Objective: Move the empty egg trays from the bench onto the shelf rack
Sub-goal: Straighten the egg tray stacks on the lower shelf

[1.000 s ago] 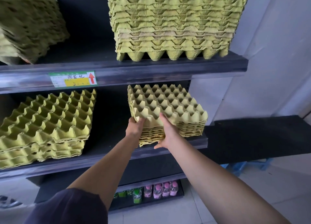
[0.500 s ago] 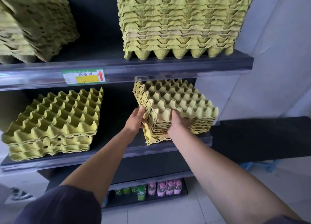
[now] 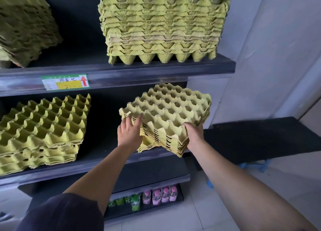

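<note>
- Fingers (image 3: 138, 120) of the left hand (image 3: 129, 134) lie straight and spread, pressing flat against the near-left side of the egg tray stack (image 3: 166, 112).
- Right hand (image 3: 194, 133) grips the stack's near-right side, with the thumb up at the top rim. Its fingers go out of sight behind the trays.
- Between the two hands, the egg tray stack sits on the middle shelf (image 3: 78, 168) of the shelf rack (image 3: 147, 175). It is turned cornerwise, and its near corner juts just over the shelf's front edge.
- Left of the left hand and well apart, a lower pile (image 3: 43, 126) of the same trays lies on that shelf.
- Above both hands, the upper shelf (image 3: 139, 76) carries a tall pile (image 3: 163, 26). A blurred pile (image 3: 26, 26) sits farther left.
- Up and left of the left hand, a price label (image 3: 66, 82) with a red upward arrow is fixed to the upper shelf's lip.
- Below the hands, small bottles (image 3: 159, 195) with pink and green tops line the bottom shelf.
- Right of the right hand, a dark worktop (image 3: 260, 137) stands beside the rack.
- Behind the left hand, a dark sleeve (image 3: 60, 213) covers the upper arm.
</note>
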`<state>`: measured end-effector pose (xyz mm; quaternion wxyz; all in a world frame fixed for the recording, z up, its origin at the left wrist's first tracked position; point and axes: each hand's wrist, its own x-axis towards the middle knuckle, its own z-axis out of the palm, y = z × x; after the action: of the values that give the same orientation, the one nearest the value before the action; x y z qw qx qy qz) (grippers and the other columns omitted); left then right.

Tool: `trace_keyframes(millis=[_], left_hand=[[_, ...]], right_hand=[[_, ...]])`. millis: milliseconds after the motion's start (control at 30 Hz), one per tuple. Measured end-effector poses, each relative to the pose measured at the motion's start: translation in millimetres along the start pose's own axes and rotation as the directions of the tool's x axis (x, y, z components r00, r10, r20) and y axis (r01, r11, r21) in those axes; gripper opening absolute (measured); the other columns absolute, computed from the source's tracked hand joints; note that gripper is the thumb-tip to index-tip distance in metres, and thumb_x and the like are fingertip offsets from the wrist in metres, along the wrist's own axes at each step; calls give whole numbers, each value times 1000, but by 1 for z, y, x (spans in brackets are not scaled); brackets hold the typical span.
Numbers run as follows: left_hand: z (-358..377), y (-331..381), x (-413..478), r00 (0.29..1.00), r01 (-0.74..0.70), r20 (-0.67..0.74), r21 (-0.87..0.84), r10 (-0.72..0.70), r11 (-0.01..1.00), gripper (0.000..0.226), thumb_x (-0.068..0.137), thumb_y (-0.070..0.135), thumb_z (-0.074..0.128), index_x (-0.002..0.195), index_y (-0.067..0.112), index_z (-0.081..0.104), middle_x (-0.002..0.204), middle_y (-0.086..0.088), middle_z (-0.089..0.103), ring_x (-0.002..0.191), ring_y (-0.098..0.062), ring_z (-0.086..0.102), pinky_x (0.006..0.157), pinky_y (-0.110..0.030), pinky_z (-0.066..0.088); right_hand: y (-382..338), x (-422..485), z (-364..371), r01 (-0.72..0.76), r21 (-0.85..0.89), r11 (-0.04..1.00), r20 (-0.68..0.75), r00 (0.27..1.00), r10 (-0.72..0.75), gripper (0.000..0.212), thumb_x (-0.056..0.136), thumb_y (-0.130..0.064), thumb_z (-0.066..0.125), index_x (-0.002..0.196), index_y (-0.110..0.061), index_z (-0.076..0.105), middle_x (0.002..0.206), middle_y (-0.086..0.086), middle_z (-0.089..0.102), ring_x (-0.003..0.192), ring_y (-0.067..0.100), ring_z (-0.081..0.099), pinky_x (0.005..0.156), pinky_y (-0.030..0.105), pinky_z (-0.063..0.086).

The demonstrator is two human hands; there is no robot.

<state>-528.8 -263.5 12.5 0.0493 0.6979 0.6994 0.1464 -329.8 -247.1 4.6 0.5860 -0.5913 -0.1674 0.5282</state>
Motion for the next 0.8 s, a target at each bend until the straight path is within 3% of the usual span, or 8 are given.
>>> trace_keyframes(millis=[167, 300, 367, 433, 500, 567, 667, 800], left_hand=[[5, 6, 8, 951, -261, -59, 375, 304, 890, 70, 82, 37, 65, 141, 30, 29, 147, -7, 24, 140, -30, 13, 115, -47, 3], [6, 21, 19, 922, -326, -52, 432, 384, 841, 55, 76, 29, 73, 127, 25, 53, 126, -7, 50, 120, -29, 46, 110, -47, 25], [7, 27, 23, 896, -372, -73, 415, 438, 830, 49, 62, 21, 84, 107, 23, 66, 101, -5, 59, 89, -26, 60, 81, -38, 49], [12, 33, 26, 871, -412, -99, 386, 481, 825, 47, 48, 16, 91, 90, 21, 70, 84, -2, 60, 69, -23, 59, 53, -29, 49], [19, 39, 27, 856, -442, -101, 362, 506, 821, 46, 47, 14, 91, 87, 19, 69, 83, -2, 61, 65, -23, 58, 48, -28, 48], [23, 50, 28, 864, -446, -77, 340, 497, 828, 44, 54, 14, 87, 94, 16, 69, 89, -5, 62, 71, -26, 60, 53, -32, 50], [23, 63, 35, 927, -360, 6, 289, 374, 887, 41, 85, 24, 64, 125, 19, 54, 122, -4, 50, 106, -27, 49, 82, -39, 44], [24, 65, 42, 943, -332, 80, 305, 324, 893, 47, 90, 30, 56, 134, 20, 44, 132, -4, 40, 116, -26, 41, 94, -38, 40]], right_hand=[[1, 15, -18, -71, -41, 997, 31, 997, 72, 77, 49, -29, 74, 120, -47, 48, 110, 3, 65, 98, 33, 63, 86, 63, 47], [-17, 21, -27, -21, -85, 996, 104, 994, 30, 58, 68, -12, 69, 120, -30, 51, 108, 6, 66, 98, 32, 64, 85, 55, 52], [-29, 26, -32, 4, -106, 994, 166, 986, 14, 53, 75, -4, 64, 122, -26, 49, 108, 7, 66, 98, 30, 64, 85, 53, 53], [-40, 39, -37, 18, -131, 991, 203, 979, 9, 49, 78, -1, 62, 119, -25, 48, 107, 8, 65, 96, 29, 64, 83, 49, 54], [-49, 51, -41, 25, -172, 985, 220, 975, 13, 45, 79, -1, 62, 113, -26, 48, 105, 8, 64, 95, 29, 64, 83, 47, 54], [-55, 62, -41, 30, -195, 980, 236, 972, 17, 41, 78, -2, 63, 110, -25, 50, 104, 9, 65, 96, 30, 64, 85, 49, 53], [-54, 79, -36, 13, -203, 979, 236, 971, 36, 44, 73, -11, 69, 115, -16, 56, 104, 12, 68, 95, 33, 66, 85, 53, 54], [-49, 93, -34, -19, -280, 960, 256, 962, 94, 53, 71, -28, 72, 121, -19, 55, 111, 6, 66, 102, 29, 62, 91, 49, 51]])
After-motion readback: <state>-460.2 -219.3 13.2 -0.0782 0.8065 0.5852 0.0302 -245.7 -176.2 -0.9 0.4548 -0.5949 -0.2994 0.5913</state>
